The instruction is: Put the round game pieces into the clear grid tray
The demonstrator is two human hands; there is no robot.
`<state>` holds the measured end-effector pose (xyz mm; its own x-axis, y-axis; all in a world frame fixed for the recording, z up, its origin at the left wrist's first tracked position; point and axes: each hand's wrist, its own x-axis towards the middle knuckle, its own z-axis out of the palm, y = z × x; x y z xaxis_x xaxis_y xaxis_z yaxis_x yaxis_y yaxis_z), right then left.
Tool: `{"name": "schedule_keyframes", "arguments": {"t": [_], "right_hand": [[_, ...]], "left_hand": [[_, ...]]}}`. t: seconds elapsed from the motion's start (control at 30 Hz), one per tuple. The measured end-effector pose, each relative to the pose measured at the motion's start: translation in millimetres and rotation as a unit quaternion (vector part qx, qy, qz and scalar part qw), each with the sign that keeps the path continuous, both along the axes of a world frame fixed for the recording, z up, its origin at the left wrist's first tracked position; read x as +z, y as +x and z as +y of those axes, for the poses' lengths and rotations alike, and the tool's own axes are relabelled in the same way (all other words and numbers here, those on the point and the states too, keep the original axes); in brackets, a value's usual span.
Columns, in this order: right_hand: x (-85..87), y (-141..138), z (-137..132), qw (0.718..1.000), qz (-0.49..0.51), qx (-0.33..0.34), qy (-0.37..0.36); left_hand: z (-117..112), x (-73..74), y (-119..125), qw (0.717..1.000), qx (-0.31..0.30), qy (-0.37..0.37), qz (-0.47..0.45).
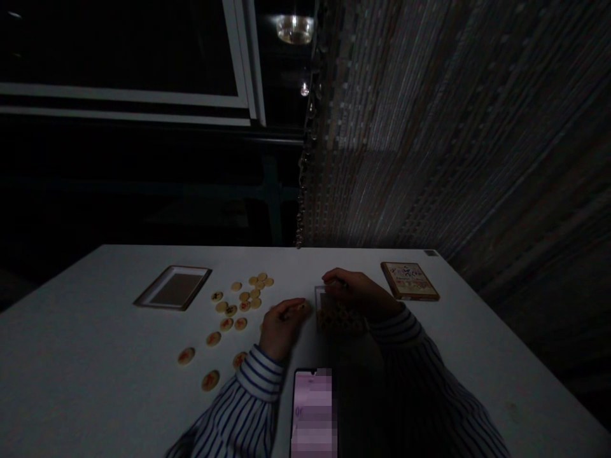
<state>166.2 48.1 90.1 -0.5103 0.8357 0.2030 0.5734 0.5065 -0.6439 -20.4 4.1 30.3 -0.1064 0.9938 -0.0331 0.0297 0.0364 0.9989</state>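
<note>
My left hand (279, 327) is closed, pinching a small round Chinese chess piece (302, 306) between thumb and fingertips. Just right of it stands a shallow clear-walled tray (317, 315) with several pieces lying inside. Over the tray's far right side is my right hand (356, 292), its fingers curled together; in the dim light I cannot make out what they hold. Loose Chinese chess pieces (240, 324), some with red and some with dark characters, lie scattered left of my left hand. My left forearm partly covers the nearest ones.
On the white table (119, 356), an open shallow box part (176, 287) lies at the left and a printed box lid (410, 281) at the right. A lit phone (310, 407) lies at the near edge between my forearms. A bead curtain (382, 127) hangs behind.
</note>
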Motion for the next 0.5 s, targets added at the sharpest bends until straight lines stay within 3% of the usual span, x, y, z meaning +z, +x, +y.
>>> {"name": "schedule_keyframes", "arguments": {"t": [0.17, 0.37, 0.5], "right_hand": [[-7.9, -8.1, 0.9, 0.999, -0.033, 0.009, 0.019], [-22.8, -13.8, -2.4, 0.994, -0.018, 0.098, 0.045], [-24.8, -17.5, -7.6, 0.995, -0.023, 0.083, 0.059]], "left_hand": [[0.0, -0.8, 1.2, 1.000, -0.003, -0.007, -0.004], [1.6, -2.8, -0.4, 0.999, 0.000, 0.024, 0.036], [0.9, -1.9, 1.1, 1.000, 0.006, 0.023, 0.012]]}}
